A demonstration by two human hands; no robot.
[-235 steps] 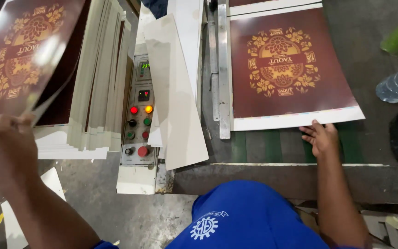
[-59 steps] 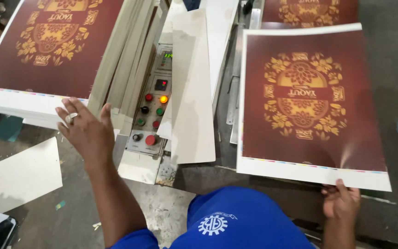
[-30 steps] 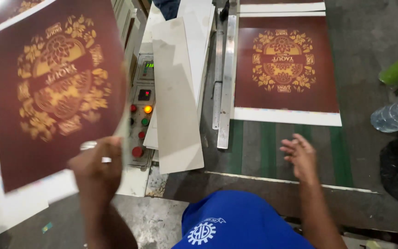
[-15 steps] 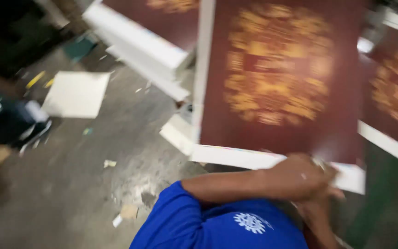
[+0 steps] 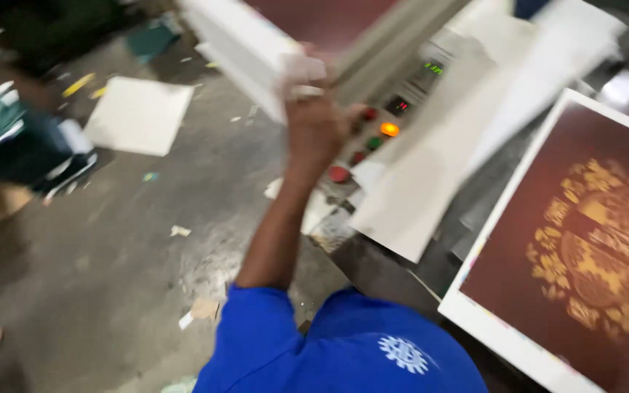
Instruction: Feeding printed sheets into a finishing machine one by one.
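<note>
blue shirt (image 5: 343, 349) nearest the camera, at the bottom edge. to its right, a dark red printed sheet (image 5: 584, 255) with a gold ornament and white border lies flat on the dark machine bed. left hand (image 5: 314, 127) raised out ahead on a straight arm, knuckles up, a ring showing; it reaches the corner of the white paper stack (image 5: 245, 44), fingers seemingly curled on that edge, though blur keeps me from telling if they grip. just right of the hand, control panel (image 5: 380, 127) with red, green and amber buttons. beyond, on the grey floor, a loose white sheet (image 5: 138, 115). right hand out of frame.
</note>
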